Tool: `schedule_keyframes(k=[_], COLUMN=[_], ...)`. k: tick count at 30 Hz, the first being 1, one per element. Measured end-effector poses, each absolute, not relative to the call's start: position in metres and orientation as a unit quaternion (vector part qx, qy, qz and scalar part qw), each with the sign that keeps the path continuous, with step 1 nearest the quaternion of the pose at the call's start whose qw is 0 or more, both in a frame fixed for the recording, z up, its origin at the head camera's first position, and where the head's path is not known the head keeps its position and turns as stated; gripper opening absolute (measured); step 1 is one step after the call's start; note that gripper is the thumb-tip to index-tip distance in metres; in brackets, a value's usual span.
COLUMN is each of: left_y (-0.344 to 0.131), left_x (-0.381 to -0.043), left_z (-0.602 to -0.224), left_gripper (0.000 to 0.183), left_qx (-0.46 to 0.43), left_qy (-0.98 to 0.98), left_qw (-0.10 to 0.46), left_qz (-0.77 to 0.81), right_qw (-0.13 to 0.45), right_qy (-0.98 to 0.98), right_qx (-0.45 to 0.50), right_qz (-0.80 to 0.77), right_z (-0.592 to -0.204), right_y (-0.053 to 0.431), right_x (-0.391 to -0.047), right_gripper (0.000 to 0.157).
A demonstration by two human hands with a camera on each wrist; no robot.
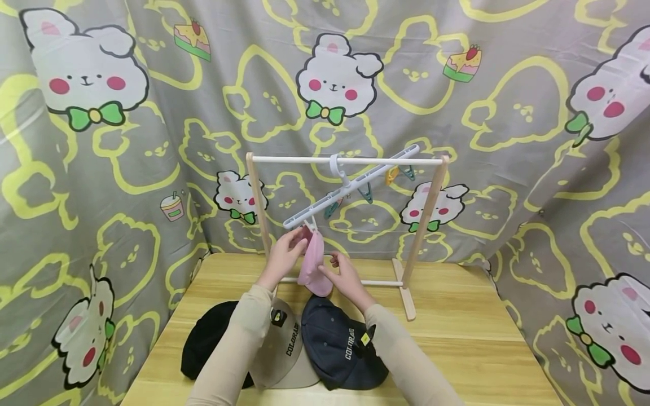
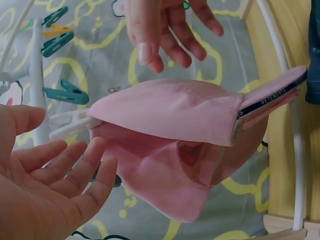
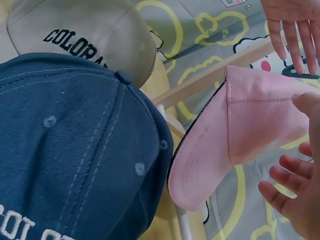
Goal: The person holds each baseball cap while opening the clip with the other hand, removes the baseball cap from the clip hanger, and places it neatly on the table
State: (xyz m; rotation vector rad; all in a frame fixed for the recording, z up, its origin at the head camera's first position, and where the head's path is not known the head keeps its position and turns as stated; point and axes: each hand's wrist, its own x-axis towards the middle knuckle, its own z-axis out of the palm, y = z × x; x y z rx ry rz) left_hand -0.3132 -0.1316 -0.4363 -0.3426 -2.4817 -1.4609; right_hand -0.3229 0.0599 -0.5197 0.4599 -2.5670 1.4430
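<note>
A pink cap [image 1: 312, 262] hangs brim down from the low left end of a pale blue clip hanger [image 1: 364, 181]. In the left wrist view a white clip [image 2: 75, 126] bites the cap's edge. My left hand [image 1: 287, 255] is beside the cap's upper left, and in its wrist view the fingers are spread loosely, apart from the cloth. On the other side is my right hand [image 1: 347, 277], fingers relaxed; its thumb overlaps the cap in the right wrist view, and contact is unclear there. The left wrist view shows a gap between that hand and the cap.
The tilted hanger hooks over the white bar of a wooden rack [image 1: 425, 225]; green clips [image 1: 365, 193] and an orange clip [image 1: 391, 176] dangle from it. Black [image 1: 208, 338], beige [image 1: 276, 349] and navy [image 1: 337, 344] caps lie on the wooden table [image 1: 457, 338]. A patterned curtain surrounds everything.
</note>
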Motion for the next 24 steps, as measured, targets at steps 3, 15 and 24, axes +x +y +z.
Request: schedule_keyframes(k=[3, 15, 24], left_y=[-0.133, -0.132, -0.128], left_x=[-0.316, -0.326, -0.330], left_z=[-0.435, -0.431, -0.425], left_gripper=[0.047, 0.045, 0.044], left_qx=[-0.116, -0.108, -0.101], left_qy=[-0.852, -0.848, -0.857], left_qw=[0.108, 0.088, 0.088], left_qz=[-0.499, -0.512, -0.498], right_qw=[0.086, 0.086, 0.103], right_qy=[-0.858, -0.873, -0.877], right_qx=[0.156, 0.139, 0.133], right_qz=[0.482, 0.459, 0.450], right_z=[-0.516, -0.499, -0.495], right_y=[0.056, 0.035, 0.025], right_x=[-0.326, -0.334, -0.336], right_gripper=[0.062, 0.081, 0.085])
